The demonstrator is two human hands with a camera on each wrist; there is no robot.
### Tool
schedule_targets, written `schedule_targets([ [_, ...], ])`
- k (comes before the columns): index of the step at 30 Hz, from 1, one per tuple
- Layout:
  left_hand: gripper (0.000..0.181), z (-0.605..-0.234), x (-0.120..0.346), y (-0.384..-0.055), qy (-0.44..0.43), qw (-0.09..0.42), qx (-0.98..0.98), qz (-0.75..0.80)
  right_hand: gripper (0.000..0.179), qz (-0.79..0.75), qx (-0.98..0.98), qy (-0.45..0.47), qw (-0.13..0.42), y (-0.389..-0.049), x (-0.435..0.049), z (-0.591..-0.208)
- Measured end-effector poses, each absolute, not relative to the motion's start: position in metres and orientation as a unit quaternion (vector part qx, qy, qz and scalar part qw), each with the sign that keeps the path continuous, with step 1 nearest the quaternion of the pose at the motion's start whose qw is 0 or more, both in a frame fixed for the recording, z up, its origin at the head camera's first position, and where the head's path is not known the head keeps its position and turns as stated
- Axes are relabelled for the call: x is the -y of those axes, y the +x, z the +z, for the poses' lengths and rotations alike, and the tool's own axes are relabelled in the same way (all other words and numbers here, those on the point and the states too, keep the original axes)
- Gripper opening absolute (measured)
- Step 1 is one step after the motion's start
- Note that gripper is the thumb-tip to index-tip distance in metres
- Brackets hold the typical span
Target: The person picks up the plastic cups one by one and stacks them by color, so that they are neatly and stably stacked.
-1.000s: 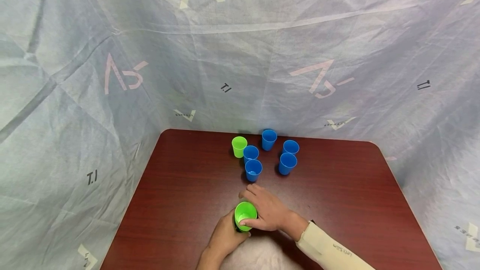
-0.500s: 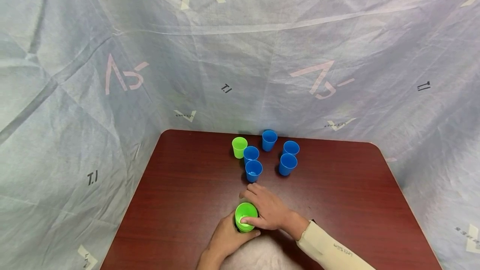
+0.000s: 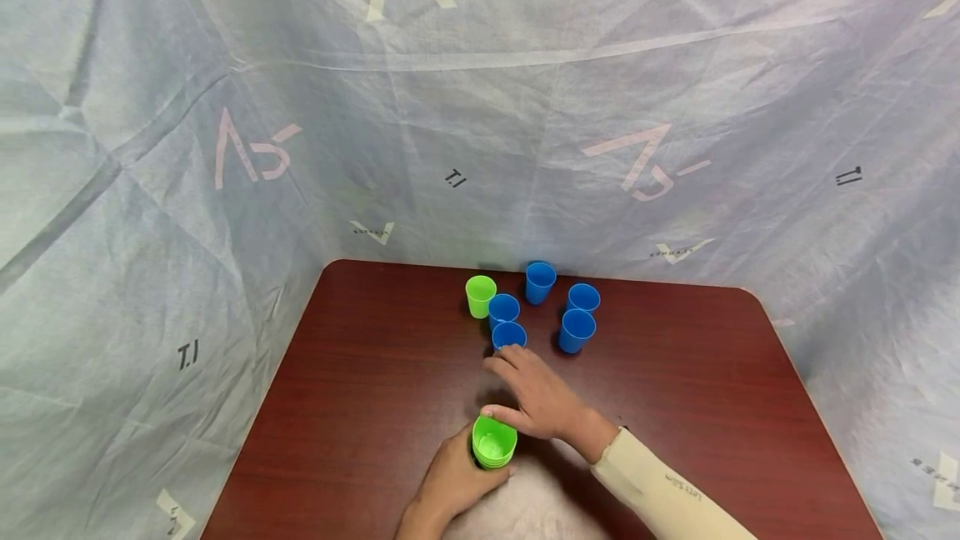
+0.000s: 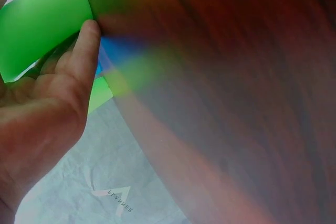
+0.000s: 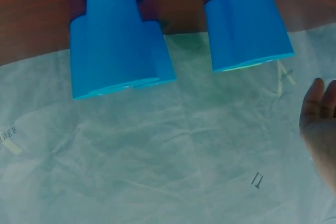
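Observation:
My left hand (image 3: 453,473) grips a stack of green cups (image 3: 495,448) near the table's front, mouths up, with several rims showing one below another. In the left wrist view the fingers (image 4: 84,51) lie along the side of a bright green cup (image 4: 44,24). My right hand (image 3: 540,394) is over the far side of the stack, its thumb right at the rim and its fingers stretched forward. Those fingertips overlap the nearest blue cup (image 3: 509,335) in the head view. Only part of the right hand (image 5: 320,129) shows in the right wrist view.
Behind the hands, a single green cup (image 3: 481,297) and several blue cups (image 3: 577,332) stand upright on the dark red table (image 3: 360,373). Grey printed cloth (image 3: 510,148) hangs close behind the table's back edge and along its sides.
My right thumb has come out of the top green cup to its far rim. The right hand has moved forward toward the blue cups. The left hand keeps its grip on the stack.

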State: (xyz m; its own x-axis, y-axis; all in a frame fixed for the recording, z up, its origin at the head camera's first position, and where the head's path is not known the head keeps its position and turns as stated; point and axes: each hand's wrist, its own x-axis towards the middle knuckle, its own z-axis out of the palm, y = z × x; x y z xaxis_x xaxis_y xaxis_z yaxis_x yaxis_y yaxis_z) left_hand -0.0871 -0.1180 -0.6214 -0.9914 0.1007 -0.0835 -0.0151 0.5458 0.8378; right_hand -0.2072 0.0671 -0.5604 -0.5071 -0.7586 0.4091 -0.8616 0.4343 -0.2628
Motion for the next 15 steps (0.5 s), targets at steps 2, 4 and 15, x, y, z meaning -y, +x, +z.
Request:
schedule_targets([
  [2, 0.066, -0.622, 0.118, -0.087, 0.023, 0.057, -0.879, 0.473, 0.063, 0.224, 0.844, 0.474, 0.111, -0.21, -0.066, -0.559],
  [4, 0.067, -0.621, 0.118, -0.086, 0.023, 0.051, -0.88, 0.472, 0.061, 0.226, 0.848, 0.466, 0.11, -0.213, -0.065, -0.558],
  [15, 0.072, -0.623, 0.118, -0.087, 0.023, 0.064, -0.875, 0.48, 0.069, 0.229, 0.871, 0.423, 0.1, -0.229, -0.057, -0.55],
])
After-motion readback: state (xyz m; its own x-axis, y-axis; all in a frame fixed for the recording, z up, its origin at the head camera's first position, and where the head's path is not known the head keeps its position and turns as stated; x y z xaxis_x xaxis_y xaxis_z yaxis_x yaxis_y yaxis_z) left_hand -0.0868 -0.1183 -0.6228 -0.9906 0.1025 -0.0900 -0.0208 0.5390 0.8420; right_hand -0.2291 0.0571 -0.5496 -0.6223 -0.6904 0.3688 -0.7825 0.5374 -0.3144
